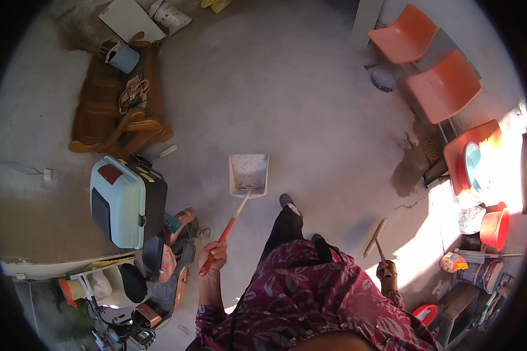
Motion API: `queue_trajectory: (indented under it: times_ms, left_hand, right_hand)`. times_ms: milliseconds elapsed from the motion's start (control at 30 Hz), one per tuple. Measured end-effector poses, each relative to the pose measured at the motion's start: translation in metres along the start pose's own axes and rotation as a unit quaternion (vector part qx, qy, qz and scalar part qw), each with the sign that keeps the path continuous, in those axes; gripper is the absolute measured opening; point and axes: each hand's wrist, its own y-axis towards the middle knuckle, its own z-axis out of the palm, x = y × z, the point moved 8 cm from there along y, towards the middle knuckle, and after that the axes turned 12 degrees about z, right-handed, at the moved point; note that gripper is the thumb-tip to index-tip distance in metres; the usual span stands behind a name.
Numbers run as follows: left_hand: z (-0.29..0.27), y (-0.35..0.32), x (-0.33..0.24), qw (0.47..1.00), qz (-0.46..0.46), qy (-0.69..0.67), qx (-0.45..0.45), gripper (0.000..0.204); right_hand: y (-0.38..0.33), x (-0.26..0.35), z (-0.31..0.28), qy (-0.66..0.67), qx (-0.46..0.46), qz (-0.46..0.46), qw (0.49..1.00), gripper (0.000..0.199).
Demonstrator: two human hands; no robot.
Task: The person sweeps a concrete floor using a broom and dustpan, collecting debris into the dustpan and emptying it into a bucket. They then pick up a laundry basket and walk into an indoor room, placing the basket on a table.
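My left hand (214, 255) grips the red handle of a white dustpan (249, 174), whose pan rests on the grey concrete floor ahead of me. My right hand (386, 271) holds the stick of a broom (374, 238) that points forward and down at the floor to my right. My dark trouser leg and shoe (287, 203) step forward just right of the dustpan. A patterned maroon shirt covers my arms and chest.
A wooden armchair (118, 111) with a blue bucket and cords stands at far left. A pale blue case (126, 200) and piled clutter sit at left. Orange chairs (445, 86) line the right wall, with a red bucket (495, 227) and paint cans below.
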Motion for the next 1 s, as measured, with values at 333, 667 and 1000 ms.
queue_trajectory:
  times_ms: [333,667,1000]
  left_hand:
    - [0.118,0.182,-0.057,0.998,0.020,-0.017,-0.057,0.009]
    - [0.273,0.351,-0.108,0.993,0.065,-0.042,-0.087,0.003]
    - [0.448,0.501,-0.137,0.986,0.118,-0.057,-0.104,0.014]
  right_hand:
    - [0.067,0.030,0.255,-0.079,-0.045,0.022,0.996,0.020]
    - [0.154,0.058,0.451,-0.071,-0.047,0.084,0.993,0.017]
    - [0.275,0.161,0.714,-0.058,-0.060,0.057,0.995,0.014]
